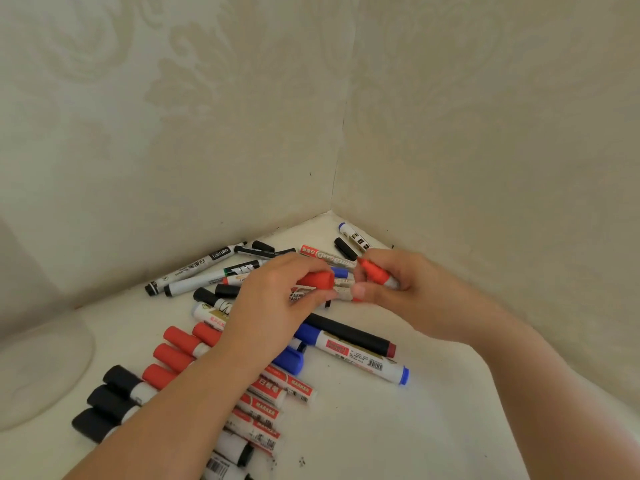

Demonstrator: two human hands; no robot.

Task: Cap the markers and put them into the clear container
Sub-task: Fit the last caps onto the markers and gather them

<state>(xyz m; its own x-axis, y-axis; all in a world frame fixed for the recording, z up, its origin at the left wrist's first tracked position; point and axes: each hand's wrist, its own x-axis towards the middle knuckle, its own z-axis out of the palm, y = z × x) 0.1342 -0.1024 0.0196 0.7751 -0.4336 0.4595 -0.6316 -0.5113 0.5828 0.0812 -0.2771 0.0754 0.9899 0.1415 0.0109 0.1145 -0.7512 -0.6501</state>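
Markers lie scattered across the white desk (398, 427) in the corner where two patterned walls (207, 116) meet. The left hand (273, 299) grips a red cap (317, 279) between thumb and fingers, its open end turned toward the right hand (398, 285), which pinches a red marker (377, 273) with its tip pointing at the cap; cap and tip sit just apart. Under the hands, a white marker (329, 255) reads "WhiteBoard" beside a red band. Farther left, a slim black-capped pen (194, 268) carries the brand "deli". Near the left forearm, red-capped markers (180, 344) lie side by side, with three black-capped ones (110, 400) below them; their white barrels (277, 393) show red labels reading "MARKER" and barcodes. A blue-capped marker (353, 355) with a red label and barcode lies touching a long black marker (349, 334). A blue-ended marker (353, 235) rests by the corner. The clear container (41, 368) sits at the left edge, faint and hard to make out.
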